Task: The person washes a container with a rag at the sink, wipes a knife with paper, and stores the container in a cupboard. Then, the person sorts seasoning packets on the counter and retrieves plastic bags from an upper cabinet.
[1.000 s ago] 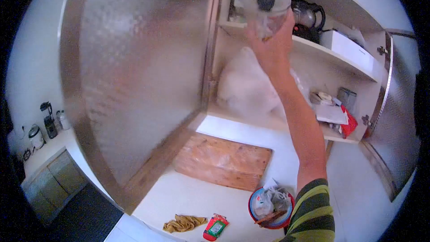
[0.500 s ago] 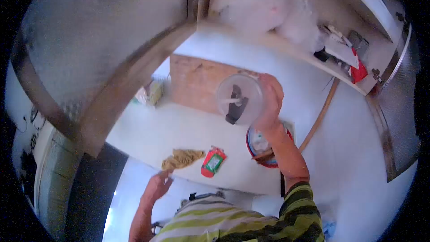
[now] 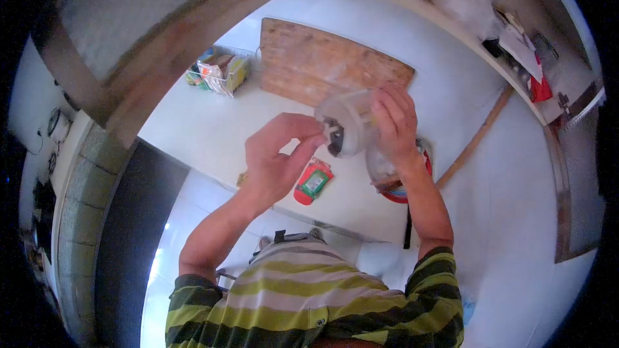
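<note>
A clear round container [image 3: 351,116] with a dark blade-like part and a pale shaft inside is tilted with its opening to the left. My right hand [image 3: 394,116] grips it by its right side. The fingers of my left hand [image 3: 280,154] are pinched together on the pale shaft at the container's opening. Below the container, a red and green packet [image 3: 314,182] lies on the white counter [image 3: 206,125]. A small bit of the brown cloth [image 3: 242,178] shows beside my left wrist.
A wooden board [image 3: 329,61] leans at the back of the counter, with a wire basket of packets [image 3: 222,72] to its left. A red-rimmed bowl [image 3: 394,194] sits near the right forearm. Overhead are an open cabinet door [image 3: 167,32] and a shelf [image 3: 412,6] with plastic bags.
My right hand has brought the container down from the cabinet to above the counter. My left hand has risen from the counter's front edge and taken hold of the shaft. The view has tilted down.
</note>
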Action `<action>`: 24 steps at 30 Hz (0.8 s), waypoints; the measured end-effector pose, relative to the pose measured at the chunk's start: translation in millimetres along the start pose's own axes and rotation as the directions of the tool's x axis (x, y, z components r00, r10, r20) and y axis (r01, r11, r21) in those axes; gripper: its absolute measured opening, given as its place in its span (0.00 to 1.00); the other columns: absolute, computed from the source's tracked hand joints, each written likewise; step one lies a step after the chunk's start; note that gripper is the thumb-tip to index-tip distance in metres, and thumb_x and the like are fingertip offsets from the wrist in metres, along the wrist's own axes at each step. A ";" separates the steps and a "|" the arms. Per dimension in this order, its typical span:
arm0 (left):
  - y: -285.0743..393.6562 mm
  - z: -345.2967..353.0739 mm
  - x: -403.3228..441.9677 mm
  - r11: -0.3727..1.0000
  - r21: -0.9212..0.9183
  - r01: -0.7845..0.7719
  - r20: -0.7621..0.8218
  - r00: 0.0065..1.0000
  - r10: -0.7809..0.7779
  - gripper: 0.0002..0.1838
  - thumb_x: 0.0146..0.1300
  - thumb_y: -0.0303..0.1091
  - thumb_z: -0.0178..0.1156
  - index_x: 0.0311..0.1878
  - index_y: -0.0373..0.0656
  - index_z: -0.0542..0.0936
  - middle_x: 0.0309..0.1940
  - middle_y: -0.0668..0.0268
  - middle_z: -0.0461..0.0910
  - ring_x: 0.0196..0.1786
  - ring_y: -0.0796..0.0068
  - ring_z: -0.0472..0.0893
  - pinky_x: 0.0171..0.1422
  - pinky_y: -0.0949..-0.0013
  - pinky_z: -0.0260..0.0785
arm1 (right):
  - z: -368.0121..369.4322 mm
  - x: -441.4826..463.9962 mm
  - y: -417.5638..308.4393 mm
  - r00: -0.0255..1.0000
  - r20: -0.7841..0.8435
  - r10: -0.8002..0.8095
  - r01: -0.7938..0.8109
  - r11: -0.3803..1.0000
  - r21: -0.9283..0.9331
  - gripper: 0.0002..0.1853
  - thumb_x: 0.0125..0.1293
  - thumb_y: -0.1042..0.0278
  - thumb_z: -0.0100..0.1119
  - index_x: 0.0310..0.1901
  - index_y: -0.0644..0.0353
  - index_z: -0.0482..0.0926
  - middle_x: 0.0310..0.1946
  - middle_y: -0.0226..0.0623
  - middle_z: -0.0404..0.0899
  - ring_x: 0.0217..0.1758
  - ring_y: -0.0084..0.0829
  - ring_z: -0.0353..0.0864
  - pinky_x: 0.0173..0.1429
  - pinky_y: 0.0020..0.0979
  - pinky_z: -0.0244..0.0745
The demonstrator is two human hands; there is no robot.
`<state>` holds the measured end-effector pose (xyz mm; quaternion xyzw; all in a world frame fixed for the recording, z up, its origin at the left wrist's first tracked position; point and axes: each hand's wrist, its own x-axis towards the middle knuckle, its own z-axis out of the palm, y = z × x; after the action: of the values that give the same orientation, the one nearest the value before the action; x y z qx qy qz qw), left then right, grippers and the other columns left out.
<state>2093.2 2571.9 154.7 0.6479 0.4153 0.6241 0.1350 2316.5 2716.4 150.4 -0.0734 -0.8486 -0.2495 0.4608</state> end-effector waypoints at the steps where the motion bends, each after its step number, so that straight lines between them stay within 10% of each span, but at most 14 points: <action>1: -7.3 2.1 -2.3 0.997 0.018 -0.074 -0.036 0.997 0.074 0.11 0.53 0.19 0.68 0.41 0.36 0.83 0.42 0.57 0.85 0.40 0.69 0.84 0.48 0.68 0.75 | -1.7 -2.1 0.0 1.000 0.003 0.004 -0.004 1.000 -0.009 0.32 0.37 0.76 0.72 0.51 0.62 0.75 0.56 0.46 0.76 0.61 0.50 0.75 0.65 0.52 0.70; 6: -6.3 5.0 -7.3 1.000 -0.006 0.002 -0.076 0.997 -0.003 0.06 0.55 0.15 0.66 0.35 0.35 0.84 0.37 0.56 0.85 0.43 0.66 0.84 0.47 0.68 0.76 | -15.3 -4.8 -6.6 0.950 0.163 0.265 -0.245 0.960 -0.133 0.36 0.38 0.77 0.71 0.56 0.58 0.73 0.59 0.43 0.74 0.63 0.49 0.74 0.68 0.57 0.66; 16: -11.2 -8.7 -4.9 0.994 -0.026 -0.105 -0.055 0.993 0.104 0.20 0.58 0.35 0.72 0.50 0.33 0.80 0.46 0.55 0.83 0.38 0.70 0.84 0.46 0.68 0.75 | -0.3 5.7 -5.7 0.994 0.081 0.075 -0.081 0.994 0.073 0.43 0.38 0.78 0.74 0.63 0.57 0.69 0.62 0.44 0.72 0.66 0.49 0.72 0.71 0.52 0.64; 19: -40.0 -30.0 -30.5 0.990 -0.132 0.050 -0.054 0.997 -0.057 0.21 0.63 0.35 0.66 0.55 0.33 0.77 0.48 0.57 0.82 0.38 0.75 0.83 0.47 0.70 0.74 | -3.1 15.5 -14.4 0.853 0.278 0.442 -0.488 0.865 0.121 0.42 0.43 0.79 0.73 0.64 0.58 0.67 0.62 0.43 0.72 0.67 0.46 0.71 0.72 0.49 0.65; 21: -60.6 -33.2 -48.8 0.907 -0.244 0.342 -0.029 0.933 -0.360 0.15 0.64 0.28 0.62 0.53 0.32 0.79 0.46 0.60 0.82 0.40 0.77 0.82 0.49 0.72 0.74 | 3.3 11.7 -12.5 0.593 0.240 0.769 -0.682 0.322 0.656 0.38 0.52 0.78 0.70 0.66 0.58 0.65 0.62 0.41 0.74 0.67 0.41 0.72 0.72 0.46 0.67; 22: -73.4 -31.4 -60.4 0.833 -0.276 0.480 -0.015 0.864 -0.503 0.14 0.67 0.29 0.59 0.52 0.31 0.79 0.44 0.61 0.82 0.41 0.78 0.81 0.50 0.73 0.74 | 3.3 8.2 -4.2 0.594 0.228 0.772 -0.684 0.335 0.648 0.38 0.52 0.78 0.70 0.66 0.58 0.65 0.62 0.41 0.74 0.67 0.41 0.72 0.72 0.46 0.67; 24: -115.5 -36.3 -99.6 0.777 -0.122 0.618 0.073 0.786 -0.614 0.12 0.68 0.28 0.57 0.50 0.31 0.80 0.41 0.62 0.83 0.42 0.77 0.81 0.49 0.72 0.74 | 4.1 6.7 15.3 0.369 0.546 0.752 -0.473 -0.353 0.807 0.34 0.59 0.76 0.65 0.67 0.59 0.65 0.63 0.39 0.73 0.68 0.36 0.71 0.72 0.44 0.68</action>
<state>2029.4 2560.5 11.9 0.4746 0.5577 0.5635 0.3823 2315.2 2731.0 159.5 -0.1973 -0.5325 0.6250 0.5355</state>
